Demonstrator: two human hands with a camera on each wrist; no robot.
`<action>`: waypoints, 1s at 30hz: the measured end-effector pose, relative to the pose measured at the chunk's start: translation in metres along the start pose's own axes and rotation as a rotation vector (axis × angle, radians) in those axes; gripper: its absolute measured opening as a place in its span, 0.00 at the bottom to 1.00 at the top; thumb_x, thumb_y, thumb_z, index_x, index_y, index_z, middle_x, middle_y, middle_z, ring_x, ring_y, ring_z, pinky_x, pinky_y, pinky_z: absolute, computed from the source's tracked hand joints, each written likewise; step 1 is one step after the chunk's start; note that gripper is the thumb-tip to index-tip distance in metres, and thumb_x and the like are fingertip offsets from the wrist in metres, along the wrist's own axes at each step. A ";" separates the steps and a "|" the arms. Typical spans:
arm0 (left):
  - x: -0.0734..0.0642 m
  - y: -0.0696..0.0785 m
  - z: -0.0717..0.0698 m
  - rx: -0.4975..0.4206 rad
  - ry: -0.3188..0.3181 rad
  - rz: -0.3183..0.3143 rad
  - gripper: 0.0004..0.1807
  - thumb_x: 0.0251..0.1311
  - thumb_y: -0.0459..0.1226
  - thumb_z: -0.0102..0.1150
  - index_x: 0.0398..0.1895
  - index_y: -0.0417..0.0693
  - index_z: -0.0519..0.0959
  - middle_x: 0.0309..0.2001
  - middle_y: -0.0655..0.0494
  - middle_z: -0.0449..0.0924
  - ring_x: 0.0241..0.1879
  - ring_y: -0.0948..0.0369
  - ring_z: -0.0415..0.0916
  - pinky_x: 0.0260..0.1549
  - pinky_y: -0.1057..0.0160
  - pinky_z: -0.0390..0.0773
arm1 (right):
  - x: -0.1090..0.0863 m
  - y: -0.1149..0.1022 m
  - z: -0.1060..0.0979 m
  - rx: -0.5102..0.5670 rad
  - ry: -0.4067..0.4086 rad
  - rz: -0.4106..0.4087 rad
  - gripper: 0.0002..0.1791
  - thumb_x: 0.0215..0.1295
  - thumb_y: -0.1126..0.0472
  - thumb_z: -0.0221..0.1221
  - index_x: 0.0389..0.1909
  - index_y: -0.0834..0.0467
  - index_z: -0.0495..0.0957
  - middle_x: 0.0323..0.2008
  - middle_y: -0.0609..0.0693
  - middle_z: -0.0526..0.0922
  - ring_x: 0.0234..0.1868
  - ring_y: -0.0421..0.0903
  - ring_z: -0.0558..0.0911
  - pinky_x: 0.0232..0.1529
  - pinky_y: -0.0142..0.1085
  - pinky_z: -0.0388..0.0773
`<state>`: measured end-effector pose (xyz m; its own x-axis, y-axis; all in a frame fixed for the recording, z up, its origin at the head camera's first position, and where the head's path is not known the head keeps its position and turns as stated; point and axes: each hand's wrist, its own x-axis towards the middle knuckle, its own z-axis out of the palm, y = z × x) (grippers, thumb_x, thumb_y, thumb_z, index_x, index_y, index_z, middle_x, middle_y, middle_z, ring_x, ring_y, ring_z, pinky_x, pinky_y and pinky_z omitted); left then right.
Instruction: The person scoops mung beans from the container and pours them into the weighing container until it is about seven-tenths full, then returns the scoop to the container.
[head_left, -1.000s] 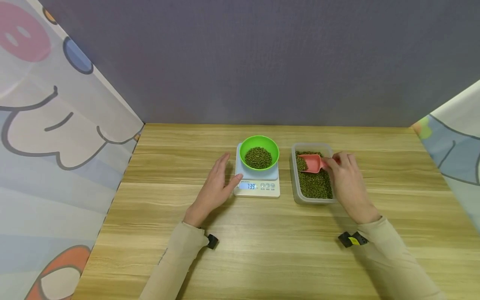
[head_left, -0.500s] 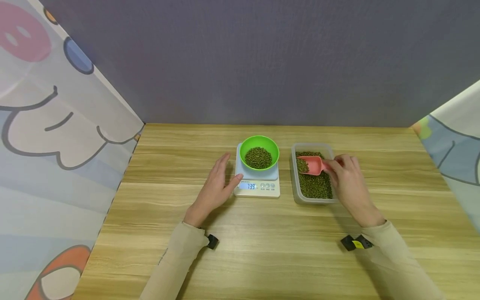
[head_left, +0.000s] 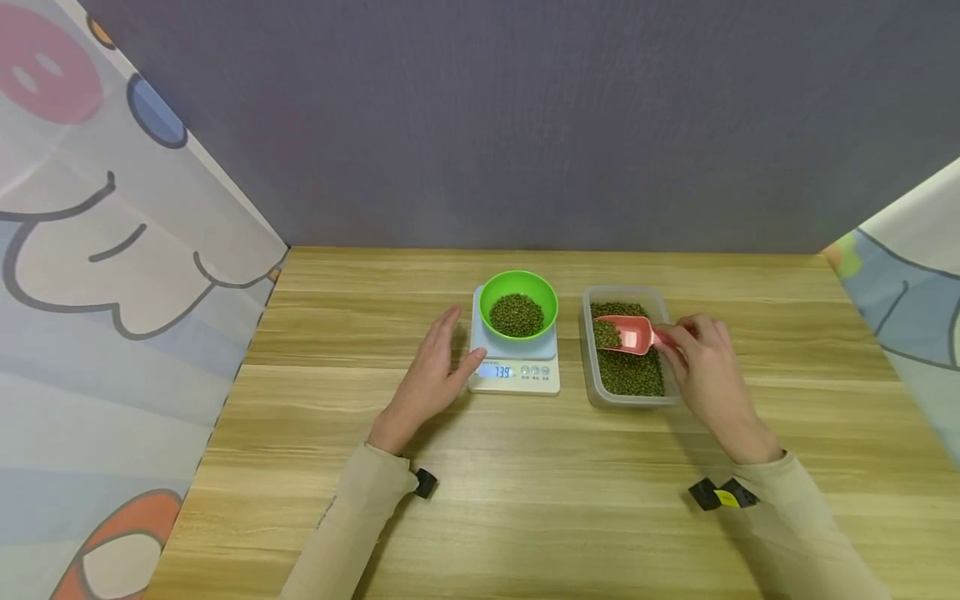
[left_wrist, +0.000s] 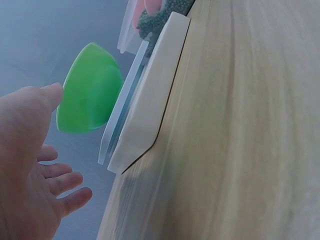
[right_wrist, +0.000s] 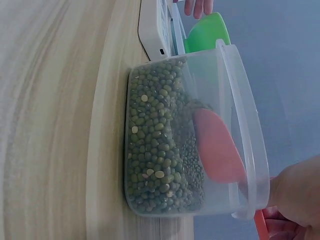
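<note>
My right hand [head_left: 712,375] pinches the handle of a pink scoop [head_left: 635,335] over the right rim of a clear plastic box [head_left: 590,379]. Green mung beans [head_left: 630,375] fill much of the box, and some lie in the front of the scoop. A bright green bowl [head_left: 536,285] with a heap of mung beans in it stands on a white kitchen scale [head_left: 540,385], whose display reads 73.9. Beside the scale's left edge is my left hand [head_left: 427,371], fingers extended and thumb toward the display. In the left wrist view that hand holds nothing.
The scale and the box stand side by side on a wood-grain table [head_left: 525,500], a narrow gap between them. A grey wall panel [head_left: 525,125] rises behind the table. Cartoon-printed cloth [head_left: 135,275] hangs along the left side and also on the right.
My right hand has drawn the scoop slightly right and toward me, still within the box. The left hand, the bowl and the scale reading stay the same.
</note>
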<state>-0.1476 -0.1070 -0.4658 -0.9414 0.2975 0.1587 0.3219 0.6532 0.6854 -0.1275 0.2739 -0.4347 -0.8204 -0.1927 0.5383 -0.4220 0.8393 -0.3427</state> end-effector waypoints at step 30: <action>0.001 0.002 0.000 0.016 -0.004 -0.001 0.45 0.77 0.58 0.47 0.82 0.37 0.48 0.81 0.38 0.50 0.80 0.45 0.49 0.79 0.44 0.52 | -0.004 0.000 -0.007 0.007 0.044 0.026 0.13 0.57 0.76 0.71 0.44 0.70 0.85 0.38 0.66 0.78 0.39 0.63 0.72 0.38 0.44 0.63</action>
<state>-0.1479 -0.1049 -0.4644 -0.9412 0.2998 0.1556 0.3230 0.6645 0.6739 -0.1217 0.2787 -0.4314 -0.8133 -0.1481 0.5626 -0.4037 0.8400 -0.3625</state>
